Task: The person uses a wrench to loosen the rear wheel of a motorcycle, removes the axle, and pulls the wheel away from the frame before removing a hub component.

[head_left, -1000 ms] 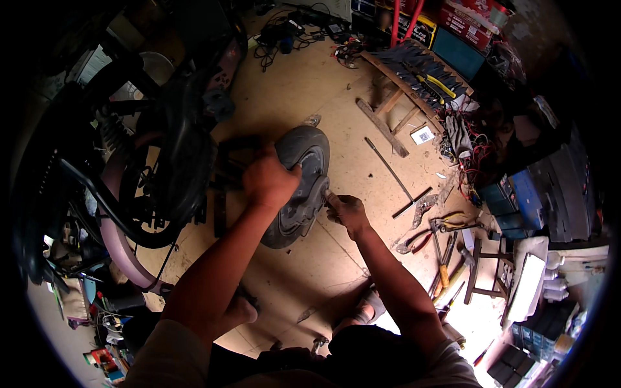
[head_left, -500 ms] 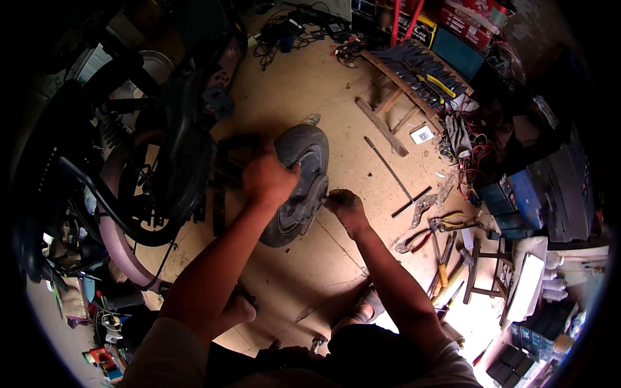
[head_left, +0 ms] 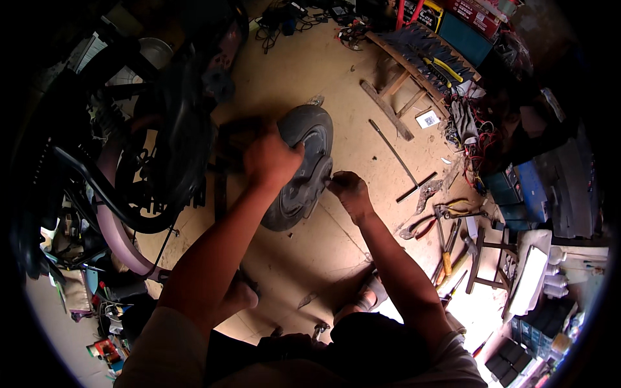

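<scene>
My left hand [head_left: 270,158] grips the top left of a small black wheel [head_left: 310,119], which stands tilted on the floor, its rubber tyre round a dark hub with a housing [head_left: 314,181] on its face. At the housing's right edge, my right hand [head_left: 349,187] has its fingers closed; what they hold, if anything, is too small and dark to make out. A long T-handled tool [head_left: 394,149] lies to the right of the wheel.
A black two-wheeler [head_left: 162,161] with a pinkish rim stands at left. At right are a wooden stand [head_left: 407,61] with yellow-handled tools, pliers [head_left: 424,226], hammers [head_left: 462,252], a small stool [head_left: 482,262], tangled wires [head_left: 472,168] and stacked boxes [head_left: 530,194]. Cables [head_left: 272,32] lie at the back.
My right hand has shifted slightly at the housing and its fingers are more curled. My left hand stays on the tyre. The whole view has shifted, so the scene sits higher in the picture.
</scene>
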A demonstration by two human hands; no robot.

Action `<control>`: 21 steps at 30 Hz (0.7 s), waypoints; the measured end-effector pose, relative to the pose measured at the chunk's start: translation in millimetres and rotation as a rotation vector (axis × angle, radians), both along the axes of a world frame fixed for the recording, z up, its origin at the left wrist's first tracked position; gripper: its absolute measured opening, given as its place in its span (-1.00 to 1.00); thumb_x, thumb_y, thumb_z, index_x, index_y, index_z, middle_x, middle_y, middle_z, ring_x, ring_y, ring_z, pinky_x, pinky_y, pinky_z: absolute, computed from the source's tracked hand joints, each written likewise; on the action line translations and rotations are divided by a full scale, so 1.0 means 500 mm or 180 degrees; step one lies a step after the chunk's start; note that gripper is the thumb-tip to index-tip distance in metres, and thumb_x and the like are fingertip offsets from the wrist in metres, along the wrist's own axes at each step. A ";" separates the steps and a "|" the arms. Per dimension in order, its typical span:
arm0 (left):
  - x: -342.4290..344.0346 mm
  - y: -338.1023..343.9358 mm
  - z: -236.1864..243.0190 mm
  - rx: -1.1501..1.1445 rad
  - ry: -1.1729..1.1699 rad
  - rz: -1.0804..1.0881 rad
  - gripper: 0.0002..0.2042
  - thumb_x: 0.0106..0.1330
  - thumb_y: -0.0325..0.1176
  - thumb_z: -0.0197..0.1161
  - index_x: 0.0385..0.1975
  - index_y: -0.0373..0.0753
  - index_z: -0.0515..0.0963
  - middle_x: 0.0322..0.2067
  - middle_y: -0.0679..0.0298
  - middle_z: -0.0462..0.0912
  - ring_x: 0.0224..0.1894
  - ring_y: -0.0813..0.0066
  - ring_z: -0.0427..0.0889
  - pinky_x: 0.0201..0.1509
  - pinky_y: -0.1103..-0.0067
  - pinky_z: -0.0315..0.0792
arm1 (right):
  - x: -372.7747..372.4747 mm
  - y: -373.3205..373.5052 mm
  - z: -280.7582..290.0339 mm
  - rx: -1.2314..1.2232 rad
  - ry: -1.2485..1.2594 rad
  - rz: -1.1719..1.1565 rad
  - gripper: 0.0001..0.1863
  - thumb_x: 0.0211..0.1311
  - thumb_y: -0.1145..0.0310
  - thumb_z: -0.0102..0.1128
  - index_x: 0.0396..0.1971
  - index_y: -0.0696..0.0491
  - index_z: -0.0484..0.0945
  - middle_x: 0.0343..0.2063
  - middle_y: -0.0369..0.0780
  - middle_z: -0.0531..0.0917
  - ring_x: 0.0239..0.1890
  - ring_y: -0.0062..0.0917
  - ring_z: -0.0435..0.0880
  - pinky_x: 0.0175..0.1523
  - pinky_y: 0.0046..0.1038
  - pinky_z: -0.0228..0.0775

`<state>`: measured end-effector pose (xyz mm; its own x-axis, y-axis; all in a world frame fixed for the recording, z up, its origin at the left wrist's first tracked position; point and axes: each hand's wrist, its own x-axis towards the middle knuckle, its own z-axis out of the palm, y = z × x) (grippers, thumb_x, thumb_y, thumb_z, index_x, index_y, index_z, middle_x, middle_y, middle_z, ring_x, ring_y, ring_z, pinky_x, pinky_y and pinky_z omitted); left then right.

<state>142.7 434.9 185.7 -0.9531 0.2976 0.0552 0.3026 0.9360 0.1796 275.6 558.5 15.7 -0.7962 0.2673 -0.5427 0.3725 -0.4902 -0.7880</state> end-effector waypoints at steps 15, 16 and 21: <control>-0.004 0.012 0.016 0.0087 -0.0108 -0.0044 -0.35 0.12 -0.07 0.52 0.17 -0.31 0.56 -0.01 -0.07 0.74 0.07 -0.13 0.72 0.13 0.18 0.61 | 0.001 0.000 -0.012 0.0674 0.0645 -0.0587 -0.71 0.34 0.26 0.45 -0.18 0.20 0.68 -0.33 -0.21 0.73 -0.30 -0.54 0.71 -0.12 -0.48 0.60; -0.005 0.009 0.015 0.0080 -0.0068 -0.0023 -0.35 0.12 -0.07 0.52 0.17 -0.31 0.56 0.00 -0.08 0.74 0.07 -0.12 0.72 0.13 0.18 0.61 | -0.002 0.007 0.002 0.0216 0.0228 -0.0349 -0.71 0.33 0.27 0.46 -0.17 0.19 0.68 -0.32 -0.21 0.74 -0.29 -0.54 0.71 -0.12 -0.49 0.59; 0.001 0.014 0.016 0.0011 -0.0034 0.0024 -0.32 0.10 -0.04 0.53 0.19 -0.31 0.55 0.02 -0.09 0.72 0.07 -0.10 0.72 0.14 0.16 0.61 | -0.001 0.001 -0.012 0.0449 0.0445 -0.0360 -0.66 0.32 0.21 0.44 -0.21 0.22 0.67 -0.34 -0.20 0.72 -0.34 -0.53 0.69 -0.16 -0.49 0.58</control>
